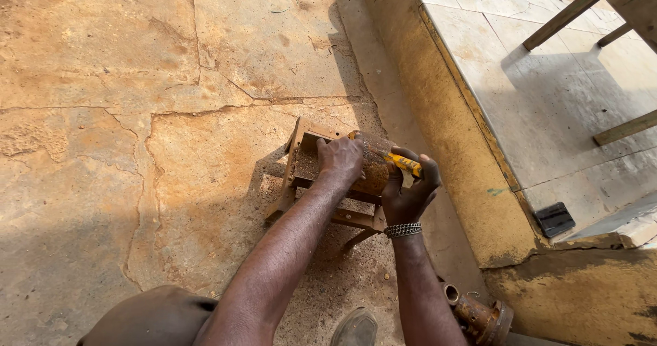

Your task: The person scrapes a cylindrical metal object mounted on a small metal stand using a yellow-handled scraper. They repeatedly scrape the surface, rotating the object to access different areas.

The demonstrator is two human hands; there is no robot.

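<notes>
Near the centre of the frame, a rough brown cylindrical piece [375, 171] lies across a low wooden stand [295, 175] that sits on the cracked stone floor [137, 147]. The left hand [339, 160] presses down on top of the piece, its fingers curled closed over the upper surface. Just to the right, the right hand [408, 194] has its fingers wrapped around a yellow-handled tool [402, 163], whose working end touches the right end of the piece. A metal chain bracelet [402, 230] circles the right wrist. Sawdust-like grit is scattered around the stand. At the right of the frame rises a yellow-edged tiled step [547, 99], with a small dark flat object [554, 219] resting on it. A rusty metal part [482, 317] lies at the lower right, beside a shoe [354, 327].
</notes>
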